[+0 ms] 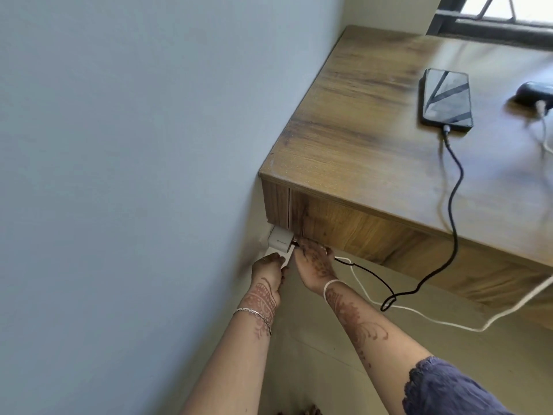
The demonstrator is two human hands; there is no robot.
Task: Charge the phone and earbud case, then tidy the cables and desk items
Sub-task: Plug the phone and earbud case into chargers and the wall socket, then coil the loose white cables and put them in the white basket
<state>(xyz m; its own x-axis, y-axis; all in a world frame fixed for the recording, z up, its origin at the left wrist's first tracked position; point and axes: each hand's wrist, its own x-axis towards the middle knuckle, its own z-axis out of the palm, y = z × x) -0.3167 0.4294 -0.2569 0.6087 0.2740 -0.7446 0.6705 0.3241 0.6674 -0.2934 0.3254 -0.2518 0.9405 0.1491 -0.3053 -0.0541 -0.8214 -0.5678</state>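
Head view: phone (447,98) and earbud case (535,92), both cabled, on desk (359,121) behind its front edge. Your left hand (269,266) pinches white adapter (285,256) below the corner; right hand (315,262), grip cannot be told. Tidying outstanding.

One wide-angle camera on the head looks steeply down, tilted, near the desk (359,130) corner; the wall (119,145) fills the left, the floor (317,360) lies below.
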